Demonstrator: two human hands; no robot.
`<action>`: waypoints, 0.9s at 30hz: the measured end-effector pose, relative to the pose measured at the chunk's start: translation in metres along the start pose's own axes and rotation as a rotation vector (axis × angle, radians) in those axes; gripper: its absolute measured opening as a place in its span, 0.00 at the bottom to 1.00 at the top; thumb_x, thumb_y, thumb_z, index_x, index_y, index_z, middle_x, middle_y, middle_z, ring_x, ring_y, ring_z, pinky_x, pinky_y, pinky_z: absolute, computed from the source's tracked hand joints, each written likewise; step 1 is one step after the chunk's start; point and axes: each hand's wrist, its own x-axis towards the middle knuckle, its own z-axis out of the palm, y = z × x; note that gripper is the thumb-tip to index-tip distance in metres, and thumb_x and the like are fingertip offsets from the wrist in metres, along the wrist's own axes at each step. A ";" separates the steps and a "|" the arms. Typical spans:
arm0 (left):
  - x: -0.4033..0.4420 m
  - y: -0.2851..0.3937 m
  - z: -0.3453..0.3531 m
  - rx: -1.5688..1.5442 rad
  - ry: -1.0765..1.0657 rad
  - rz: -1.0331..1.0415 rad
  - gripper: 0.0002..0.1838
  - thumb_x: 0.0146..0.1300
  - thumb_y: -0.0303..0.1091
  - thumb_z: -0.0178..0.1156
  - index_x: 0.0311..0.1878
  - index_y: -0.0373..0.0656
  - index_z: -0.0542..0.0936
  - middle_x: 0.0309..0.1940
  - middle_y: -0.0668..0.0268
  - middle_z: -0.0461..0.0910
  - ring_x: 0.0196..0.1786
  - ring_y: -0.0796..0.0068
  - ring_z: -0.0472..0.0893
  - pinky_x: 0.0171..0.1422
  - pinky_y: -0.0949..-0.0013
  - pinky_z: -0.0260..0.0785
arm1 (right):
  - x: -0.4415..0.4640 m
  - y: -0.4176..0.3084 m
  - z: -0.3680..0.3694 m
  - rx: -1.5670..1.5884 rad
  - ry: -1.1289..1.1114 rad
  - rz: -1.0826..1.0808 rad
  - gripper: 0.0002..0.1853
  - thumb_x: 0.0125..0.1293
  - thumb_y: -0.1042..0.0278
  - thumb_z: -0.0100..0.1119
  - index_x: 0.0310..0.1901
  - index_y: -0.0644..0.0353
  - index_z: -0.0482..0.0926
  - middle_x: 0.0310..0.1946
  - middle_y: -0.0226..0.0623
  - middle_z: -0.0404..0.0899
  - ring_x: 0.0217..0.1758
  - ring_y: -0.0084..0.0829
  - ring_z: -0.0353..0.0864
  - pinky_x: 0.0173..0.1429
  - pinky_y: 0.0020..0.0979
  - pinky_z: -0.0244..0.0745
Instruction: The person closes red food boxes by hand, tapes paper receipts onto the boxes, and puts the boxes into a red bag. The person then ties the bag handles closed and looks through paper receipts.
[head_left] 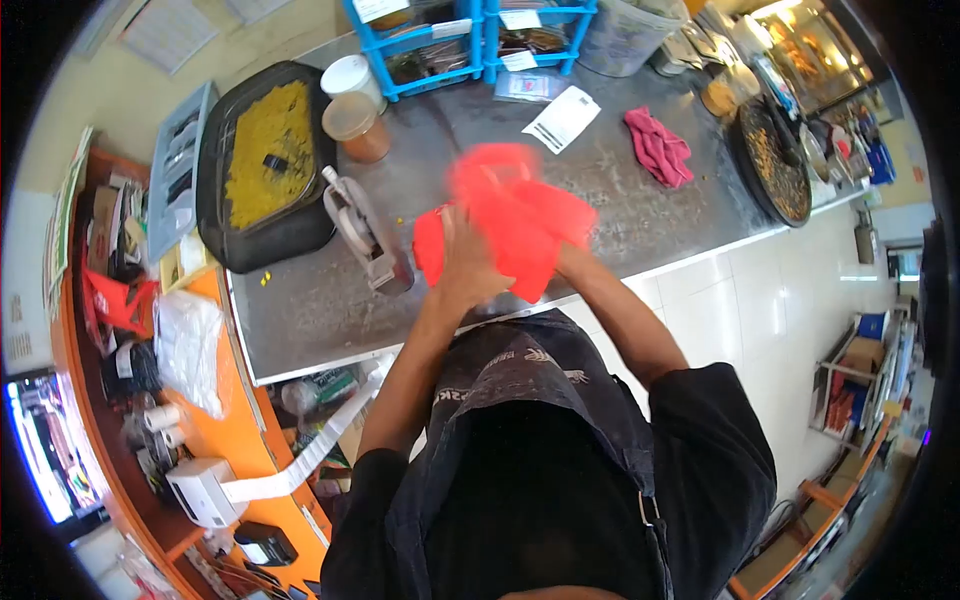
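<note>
A red bag (545,225), soft and smeared by motion, is in front of me over the near edge of the metal table. A loop that looks like a handle shows at its top. My left hand (470,262) is closed on the bag's left side, with the fingers over its face and the thumb near its lower edge. My right hand (572,262) reaches in from the right; the bag hides most of it, and its fingers cannot be made out. Just left of the bag stands a tape dispenser (365,235).
The metal table (320,310) holds a black tray of yellow food (270,155), a tub with an orange-brown lid (355,128), blue racks (425,55), a white label (562,118), a pink cloth (658,147) and a dark pan (770,160). A printer (207,492) with a paper strip sits lower left.
</note>
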 end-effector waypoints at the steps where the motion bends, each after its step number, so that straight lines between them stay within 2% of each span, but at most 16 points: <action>1: 0.001 0.008 -0.002 0.123 -0.077 0.067 0.36 0.46 0.38 0.66 0.64 0.44 0.73 0.71 0.56 0.62 0.74 0.50 0.58 0.68 0.27 0.44 | -0.008 -0.008 -0.001 0.007 0.001 -0.013 0.48 0.49 0.49 0.74 0.70 0.56 0.63 0.67 0.48 0.68 0.75 0.40 0.60 0.78 0.51 0.45; 3: 0.002 0.017 -0.002 0.373 -0.217 0.188 0.41 0.43 0.41 0.67 0.66 0.46 0.71 0.75 0.57 0.55 0.78 0.50 0.50 0.67 0.18 0.32 | -0.020 -0.017 -0.010 0.019 0.017 -0.029 0.47 0.49 0.49 0.74 0.69 0.56 0.63 0.67 0.48 0.68 0.75 0.41 0.60 0.78 0.51 0.44; 6: 0.008 0.020 -0.002 0.360 -0.274 0.170 0.45 0.48 0.58 0.65 0.69 0.47 0.69 0.76 0.57 0.55 0.78 0.48 0.49 0.66 0.17 0.27 | -0.026 -0.017 -0.016 0.025 0.047 -0.049 0.45 0.50 0.50 0.73 0.68 0.56 0.64 0.67 0.47 0.68 0.75 0.41 0.59 0.78 0.53 0.44; 9: 0.014 0.043 -0.012 0.555 -0.322 0.144 0.43 0.40 0.46 0.69 0.66 0.47 0.72 0.76 0.65 0.56 0.79 0.55 0.49 0.68 0.17 0.35 | -0.030 -0.017 -0.021 0.038 0.055 -0.070 0.44 0.50 0.50 0.73 0.67 0.55 0.65 0.67 0.47 0.68 0.75 0.41 0.59 0.77 0.54 0.43; 12: 0.026 0.062 -0.016 0.468 -0.392 0.138 0.45 0.40 0.49 0.69 0.67 0.47 0.71 0.76 0.67 0.56 0.79 0.54 0.51 0.68 0.18 0.31 | -0.038 -0.016 -0.031 0.051 0.053 -0.086 0.42 0.50 0.51 0.72 0.66 0.55 0.66 0.67 0.46 0.68 0.75 0.41 0.59 0.77 0.55 0.42; 15: 0.036 0.067 -0.020 0.324 -0.465 0.263 0.42 0.40 0.46 0.69 0.65 0.47 0.72 0.75 0.66 0.59 0.78 0.58 0.54 0.69 0.19 0.33 | -0.043 -0.015 -0.038 0.052 0.047 -0.099 0.41 0.50 0.51 0.71 0.66 0.54 0.67 0.67 0.46 0.68 0.75 0.42 0.58 0.77 0.57 0.42; 18: 0.042 0.079 -0.015 0.320 -0.398 0.164 0.39 0.42 0.45 0.68 0.62 0.45 0.73 0.74 0.64 0.60 0.76 0.59 0.57 0.70 0.22 0.35 | -0.046 -0.011 -0.052 0.056 0.067 -0.113 0.39 0.51 0.52 0.71 0.65 0.54 0.68 0.67 0.46 0.68 0.75 0.42 0.58 0.76 0.58 0.41; 21: 0.053 0.094 -0.009 0.584 -0.560 0.046 0.40 0.44 0.44 0.67 0.64 0.41 0.70 0.74 0.60 0.60 0.76 0.57 0.59 0.73 0.28 0.37 | -0.045 -0.007 -0.058 0.061 0.112 -0.124 0.38 0.51 0.52 0.70 0.64 0.53 0.69 0.67 0.45 0.68 0.75 0.42 0.58 0.76 0.59 0.40; 24: 0.056 0.092 -0.007 0.430 -0.245 0.073 0.47 0.46 0.48 0.70 0.68 0.35 0.66 0.72 0.53 0.62 0.73 0.55 0.63 0.74 0.32 0.39 | -0.039 -0.003 -0.051 0.066 0.161 -0.141 0.36 0.51 0.53 0.69 0.63 0.53 0.70 0.67 0.45 0.68 0.75 0.42 0.57 0.76 0.61 0.40; 27: 0.026 0.071 0.010 0.162 0.142 -0.104 0.56 0.49 0.51 0.71 0.73 0.29 0.54 0.72 0.47 0.59 0.74 0.53 0.62 0.77 0.37 0.37 | -0.037 0.000 -0.049 0.073 0.197 -0.159 0.35 0.51 0.54 0.69 0.62 0.52 0.71 0.67 0.44 0.68 0.75 0.42 0.57 0.76 0.62 0.39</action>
